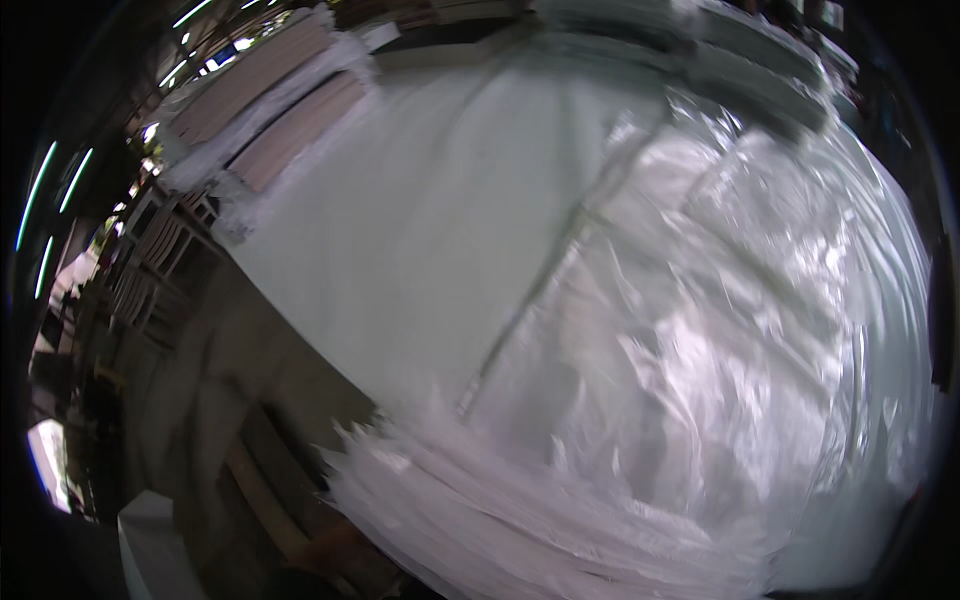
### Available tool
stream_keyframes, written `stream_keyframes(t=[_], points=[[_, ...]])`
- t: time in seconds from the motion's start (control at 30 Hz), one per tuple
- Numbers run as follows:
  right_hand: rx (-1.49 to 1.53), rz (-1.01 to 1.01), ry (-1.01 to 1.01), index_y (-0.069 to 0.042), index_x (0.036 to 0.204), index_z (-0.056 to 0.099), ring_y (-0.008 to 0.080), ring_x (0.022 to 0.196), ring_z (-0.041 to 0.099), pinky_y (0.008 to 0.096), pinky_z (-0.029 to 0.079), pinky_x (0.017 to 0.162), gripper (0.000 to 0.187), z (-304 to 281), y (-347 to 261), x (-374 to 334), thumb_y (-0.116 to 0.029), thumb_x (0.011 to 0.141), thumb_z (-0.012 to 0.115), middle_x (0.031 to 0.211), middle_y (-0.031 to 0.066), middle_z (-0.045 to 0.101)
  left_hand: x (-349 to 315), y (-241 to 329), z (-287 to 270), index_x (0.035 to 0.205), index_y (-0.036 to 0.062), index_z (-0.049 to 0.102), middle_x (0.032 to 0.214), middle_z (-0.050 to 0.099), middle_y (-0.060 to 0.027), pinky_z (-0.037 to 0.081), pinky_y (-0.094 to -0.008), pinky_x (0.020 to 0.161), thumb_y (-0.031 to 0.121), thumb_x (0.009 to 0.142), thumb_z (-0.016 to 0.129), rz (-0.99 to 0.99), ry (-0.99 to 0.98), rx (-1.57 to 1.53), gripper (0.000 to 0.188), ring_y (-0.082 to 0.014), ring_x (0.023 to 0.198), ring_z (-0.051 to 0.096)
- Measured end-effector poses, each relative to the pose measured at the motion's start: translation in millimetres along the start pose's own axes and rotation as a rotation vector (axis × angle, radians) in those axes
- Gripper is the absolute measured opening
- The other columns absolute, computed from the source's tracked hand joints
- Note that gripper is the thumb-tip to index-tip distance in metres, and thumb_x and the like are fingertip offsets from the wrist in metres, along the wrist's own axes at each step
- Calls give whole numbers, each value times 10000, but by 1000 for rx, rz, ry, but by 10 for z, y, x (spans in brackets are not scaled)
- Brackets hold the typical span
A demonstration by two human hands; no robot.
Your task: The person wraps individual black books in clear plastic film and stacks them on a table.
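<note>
Neither my left hand nor my right hand can be made out; the whole picture is smeared by motion. A brownish blur (345, 550) shows at the lower edge, too unclear to name. Closest to me lies a pile of clear plastic bags or sheets (550, 530), its ragged edges pointing left. Behind it, a broad shiny layer of clear plastic (690, 390) covers the right half of a pale table (400, 230). What lies under the plastic is hard to tell.
Wrapped stacks of flat sheets (260, 85) stand at the table's far left corner. More plastic-wrapped stacks (710, 65) sit at the far right. Slatted chair-like frames (165, 240) stand on the floor to the left. A white angular object (155, 545) is at lower left.
</note>
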State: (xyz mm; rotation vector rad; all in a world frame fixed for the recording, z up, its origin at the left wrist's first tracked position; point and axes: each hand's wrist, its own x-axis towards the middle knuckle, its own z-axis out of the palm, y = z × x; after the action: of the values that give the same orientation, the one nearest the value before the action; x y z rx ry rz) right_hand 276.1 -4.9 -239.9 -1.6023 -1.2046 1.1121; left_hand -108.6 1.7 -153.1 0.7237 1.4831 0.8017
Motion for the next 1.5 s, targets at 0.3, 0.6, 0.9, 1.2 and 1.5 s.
stream_keyframes(t=[0.3,0.6,0.9,1.2,1.5], points=[[-169,67,-42,60,1094,476,362,995,461,440,351,898,521,-215,-1378,45,-376,814,541,1047,209,487,-1021,1053,-28,1278,-31,413,1258,482,-115,299,-372,1004,418,856,549,-54,5,-167,631,-220,1160,448],[-252,-289,-14,55,1091,475,366,990,460,450,345,894,493,-293,-3388,539,-372,844,485,1044,213,493,-1746,3112,-669,1295,-28,395,1290,458,-117,276,-371,1021,430,863,528,290,155,-274,644,-224,1192,421],[-488,-475,-30,50,1088,475,371,984,459,460,339,891,472,445,-3605,1730,-369,874,429,1040,217,499,-319,3762,-795,1313,-25,377,1322,434,-119,253,-370,1039,442,870,508,302,211,-357,657,-228,1225,393],[-470,-497,-48,45,1085,474,376,979,457,471,334,887,460,411,-3216,1832,-366,905,373,1037,221,505,-19,3880,-909,1330,-21,358,1353,409,-121,229,-370,1057,453,876,487,176,197,-343,669,-233,1257,366],[67,-183,-317,21,1301,286,312,1141,380,416,281,991,657,1305,-5526,1944,-493,899,352,1259,183,387,-989,5171,-1602,1348,-18,340,1385,385,-123,206,-369,1075,465,883,467,-22,57,-46,682,-237,1290,338]])
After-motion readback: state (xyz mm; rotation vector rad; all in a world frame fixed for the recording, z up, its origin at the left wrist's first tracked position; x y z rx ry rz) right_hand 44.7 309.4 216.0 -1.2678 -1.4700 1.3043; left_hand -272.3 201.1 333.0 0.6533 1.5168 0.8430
